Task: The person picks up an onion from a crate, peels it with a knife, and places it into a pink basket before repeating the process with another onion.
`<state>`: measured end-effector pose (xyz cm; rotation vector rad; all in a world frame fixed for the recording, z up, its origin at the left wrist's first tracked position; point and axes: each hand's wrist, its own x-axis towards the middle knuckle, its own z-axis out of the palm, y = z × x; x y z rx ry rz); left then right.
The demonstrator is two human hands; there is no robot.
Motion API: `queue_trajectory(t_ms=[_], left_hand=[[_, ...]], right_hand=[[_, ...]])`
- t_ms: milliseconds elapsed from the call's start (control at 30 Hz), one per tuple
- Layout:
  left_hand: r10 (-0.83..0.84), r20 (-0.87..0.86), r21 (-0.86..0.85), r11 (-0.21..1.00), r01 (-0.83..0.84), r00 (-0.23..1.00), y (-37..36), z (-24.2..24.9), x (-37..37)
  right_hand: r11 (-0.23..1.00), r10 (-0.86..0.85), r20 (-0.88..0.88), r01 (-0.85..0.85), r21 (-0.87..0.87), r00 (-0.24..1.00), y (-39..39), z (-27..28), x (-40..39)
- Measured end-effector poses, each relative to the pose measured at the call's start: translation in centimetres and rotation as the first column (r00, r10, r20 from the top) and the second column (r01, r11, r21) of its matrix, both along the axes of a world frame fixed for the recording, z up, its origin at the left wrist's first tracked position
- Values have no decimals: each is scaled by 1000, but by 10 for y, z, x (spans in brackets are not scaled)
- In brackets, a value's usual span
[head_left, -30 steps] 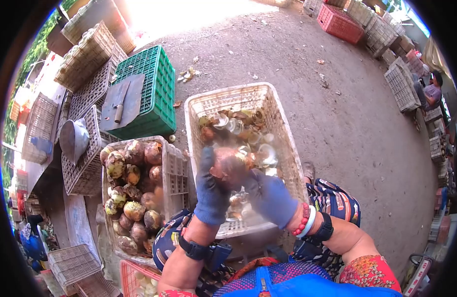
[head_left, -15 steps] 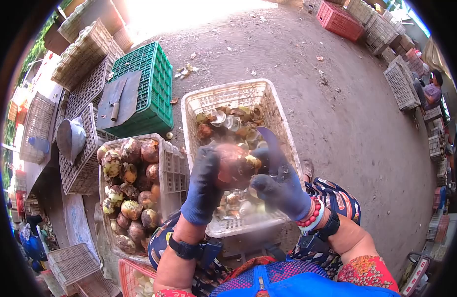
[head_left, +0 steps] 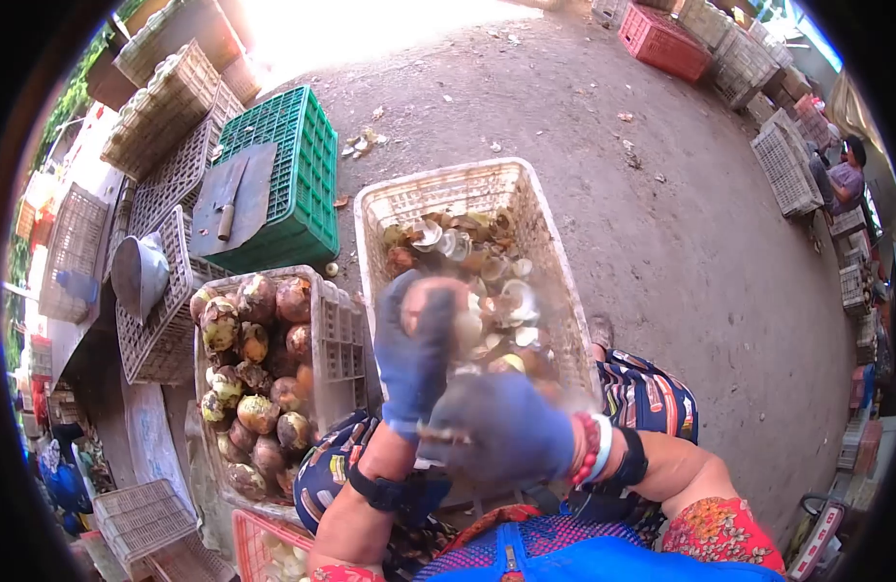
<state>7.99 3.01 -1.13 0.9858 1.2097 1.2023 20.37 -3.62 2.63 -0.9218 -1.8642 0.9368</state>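
My left hand (head_left: 409,339), in a dark blue glove, is closed around a reddish-brown onion (head_left: 434,299) over the crate of peelings. Lower and nearer my body, my gloved right hand (head_left: 506,427) is smeared by motion, its fingers curled. Half a second ago it gripped a knife with a curved blade; the blade cannot be made out now. Beneath both hands stands a pale plastic crate (head_left: 555,252) with curved white and brown peelings (head_left: 458,241) in it. A second crate (head_left: 336,339), to the left, is full of unpeeled onions (head_left: 258,412).
A green crate (head_left: 312,175) carries a dark board (head_left: 204,209) with a cleaver (head_left: 229,209) on it. A metal bowl (head_left: 143,272) rests on crates at left. Near my left leg is a pink crate (head_left: 249,543). A person (head_left: 844,179) sits far right beside stacked crates.
My right hand has swept down and toward my body, away from the onion. My left hand has tilted and still holds the onion. The knife blade no longer shows.
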Motion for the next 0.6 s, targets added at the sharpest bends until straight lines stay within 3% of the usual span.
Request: queue_trajectory(t_ms=[67, 133, 167, 200, 267, 333, 367, 400, 433, 533, 600], left_hand=[[-40, 386, -94, 992, 83, 921, 10, -21, -10], [-44, 773, -147, 958, 247, 633, 22, -40, -33], [-58, 799, -101, 968, 229, 598, 23, -51, -41], [-86, 855, -60, 963, 262, 512, 22, -54, -47], [-87, 924, -21, 961, 276, 372, 20, -52, -52], [-111, 918, -18, 948, 318, 381, 13, -44, -44], [-124, 916, -17, 938, 347, 381, 10, -43, -38], [-182, 840, -20, 931, 365, 511, 8, -55, -36], [-241, 742, -26, 922, 386, 626, 6, -64, -33], [-230, 405, -119, 946, 301, 885, 20, -59, -27], [-207, 71, -77, 974, 213, 976, 20, -24, -25]], right_hand=[[999, 47, -43, -48, -21, 998, -8, -9, -11], [998, 39, 135, -32, -51, 990, -4, -16, 5], [998, 33, 223, -20, -58, 974, -1, -18, 19], [974, 44, 335, 35, -226, 941, 9, -10, 32], [899, -159, 160, 210, -384, 974, 16, -40, 44], [723, -322, -51, 211, -657, 945, 25, -47, 43], [789, -299, -157, 151, -596, 941, 25, -55, 38], [847, -259, -264, 87, -525, 929, 26, -64, 33], [894, -204, -366, 20, -447, 908, 27, -70, 28], [560, -479, -614, -320, -764, 628, 34, -58, 37], [614, -463, -531, -176, -769, 710, 33, -55, 46]])
